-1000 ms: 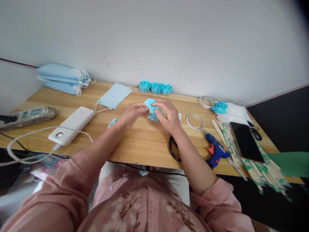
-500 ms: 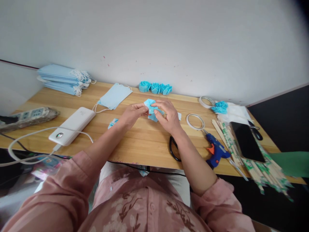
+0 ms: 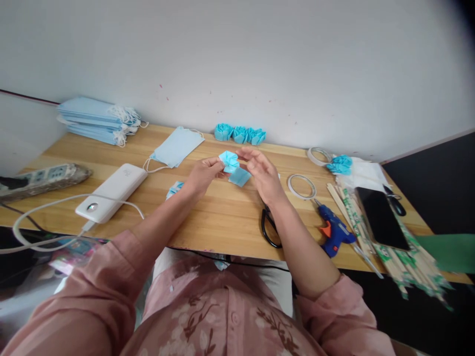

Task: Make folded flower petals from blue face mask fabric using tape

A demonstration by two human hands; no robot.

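The left hand (image 3: 202, 174) keeps its grip pinched narrow on a blue folded piece (image 3: 233, 166), thumb and fingertips closed on its ruffled upper end, just above the counter (image 3: 208, 217). The piece's long axis runs from that gathered end, up and to the left, down and to the right to a flat squarish tail that points toward the right hand (image 3: 261, 170). A second ago both hands clamped the piece together; now the right hand has let go and its grip is spread wide, fingers fanned just beside the tail, and the piece shows more fully. Around them lie a loose face mask (image 3: 176, 147) and a white power bank (image 3: 111, 193) to the left, three finished blue rosettes (image 3: 239, 134) against the wall behind, and scissors (image 3: 269, 230), a tape ring (image 3: 301, 187) and a blue glue gun (image 3: 334, 230) to the right. The right forearm crosses over part of the scissors.
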